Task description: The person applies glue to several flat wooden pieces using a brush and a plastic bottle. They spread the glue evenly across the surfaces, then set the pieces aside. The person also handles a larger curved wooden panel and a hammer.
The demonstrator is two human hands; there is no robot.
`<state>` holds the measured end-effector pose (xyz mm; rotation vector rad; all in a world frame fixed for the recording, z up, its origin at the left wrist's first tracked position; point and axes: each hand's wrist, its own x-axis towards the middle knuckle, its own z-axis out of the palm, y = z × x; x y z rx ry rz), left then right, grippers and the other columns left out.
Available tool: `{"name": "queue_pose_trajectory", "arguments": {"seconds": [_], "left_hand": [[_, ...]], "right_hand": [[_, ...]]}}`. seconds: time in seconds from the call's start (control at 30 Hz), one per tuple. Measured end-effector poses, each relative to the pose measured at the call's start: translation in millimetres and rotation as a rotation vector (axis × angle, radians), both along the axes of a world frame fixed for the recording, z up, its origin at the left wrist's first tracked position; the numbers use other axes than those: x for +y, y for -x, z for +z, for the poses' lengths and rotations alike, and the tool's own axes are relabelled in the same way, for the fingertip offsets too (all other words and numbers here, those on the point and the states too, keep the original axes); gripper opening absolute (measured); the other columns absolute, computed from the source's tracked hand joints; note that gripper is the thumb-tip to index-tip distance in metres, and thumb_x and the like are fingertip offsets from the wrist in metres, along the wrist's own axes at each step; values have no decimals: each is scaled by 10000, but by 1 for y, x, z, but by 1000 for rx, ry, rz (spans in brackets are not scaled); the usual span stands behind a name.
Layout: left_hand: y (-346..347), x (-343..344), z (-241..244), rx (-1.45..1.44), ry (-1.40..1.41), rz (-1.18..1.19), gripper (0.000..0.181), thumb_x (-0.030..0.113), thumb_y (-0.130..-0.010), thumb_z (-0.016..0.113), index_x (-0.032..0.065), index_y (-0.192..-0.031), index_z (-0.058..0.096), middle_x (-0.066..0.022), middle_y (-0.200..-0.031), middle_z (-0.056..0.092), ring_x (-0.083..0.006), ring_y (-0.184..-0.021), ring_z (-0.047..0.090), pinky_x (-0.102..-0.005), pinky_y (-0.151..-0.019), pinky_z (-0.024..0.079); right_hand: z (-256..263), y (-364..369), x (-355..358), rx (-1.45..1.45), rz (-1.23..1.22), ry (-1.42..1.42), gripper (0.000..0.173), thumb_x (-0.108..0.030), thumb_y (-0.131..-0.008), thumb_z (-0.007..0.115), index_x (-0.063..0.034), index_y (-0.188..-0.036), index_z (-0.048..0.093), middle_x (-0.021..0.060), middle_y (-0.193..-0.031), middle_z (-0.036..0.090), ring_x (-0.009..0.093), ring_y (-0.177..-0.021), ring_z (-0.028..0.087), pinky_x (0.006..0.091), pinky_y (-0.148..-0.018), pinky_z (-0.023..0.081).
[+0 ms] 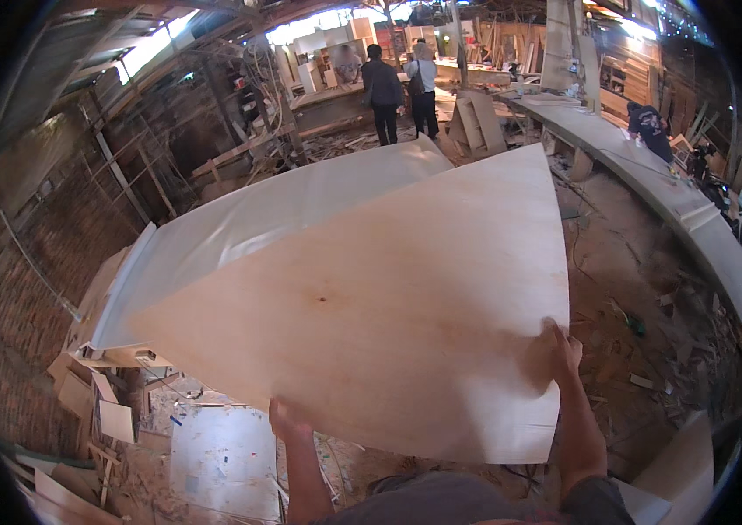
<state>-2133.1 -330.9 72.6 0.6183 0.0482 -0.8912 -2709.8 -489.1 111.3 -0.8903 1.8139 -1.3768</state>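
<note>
A large, thin plywood sheet (pixel 371 289) lies slanted before me, pale with a small dark knot. My left hand (pixel 289 419) grips its near edge, at the lower middle of the view. On the right edge, my right hand (pixel 562 348) holds the same sheet, with its fingers over the top face. Beneath and beyond the sheet is a wide worktable (pixel 266 203) covered with a pale, shiny sheet that shows some creases. The plywood overlaps part of this surface; whether the two touch along the far side, I cannot tell.
A long narrow bench (pixel 633 157) curves along the right, with a person (pixel 650 130) bent beside it. Two people (pixel 383 92) stand at the back. Wood offcuts (pixel 116 420) and a pale panel (pixel 225 459) lie at lower left; scraps litter the floor.
</note>
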Motion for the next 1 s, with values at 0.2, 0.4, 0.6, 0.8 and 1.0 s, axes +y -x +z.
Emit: {"name": "queue_pose_trajectory", "arguments": {"seconds": [0.2, 0.4, 0.6, 0.8, 1.0], "left_hand": [[-49, -2, 18, -23, -48, 14, 424, 261, -932, 610, 32, -1289, 584, -126, -1253, 635, -319, -1167, 601, -463, -1008, 498], [-37, -31, 51, -197, -19, 21, 363, 147, -905, 612, -19, -1228, 626, -144, -1215, 675, -296, -1126, 653, -448, -979, 540], [4, -63, 74, -366, 31, -13, 487, 155, -862, 637, -18, -1314, 581, -152, -1237, 666, -303, -1164, 639, -470, -1001, 532], [61, -81, 84, -457, -21, 114, 602, 176, -833, 669, -26, -1379, 515, -160, -1286, 638, -317, -1190, 622, -500, -1013, 527], [110, -117, 96, -422, -71, 143, 624, 167, -821, 669, -52, -1381, 503, -180, -1350, 598, -326, -1252, 576, -528, -1053, 480]], "right_hand": [[-22, -57, -124, -58, 137, -2, 446, -380, -852, 761, 39, -999, 715, 83, -857, 679, 206, -758, 646, 382, -684, 511], [-44, -71, -255, -97, 391, 159, 430, -377, -832, 769, 17, -996, 724, 82, -898, 688, 206, -774, 654, 374, -694, 513], [23, -136, -359, -402, 555, -66, 364, -361, -837, 751, -14, -947, 740, 81, -880, 686, 189, -756, 644, 349, -666, 514], [39, -167, -429, -240, 780, 15, 383, -369, -802, 781, -14, -928, 715, 69, -770, 637, 180, -590, 590, 348, -530, 474], [8, -169, -521, -116, 901, 88, 410, -362, -797, 781, -10, -994, 706, 108, -864, 647, 203, -726, 625, 384, -575, 489]]}}
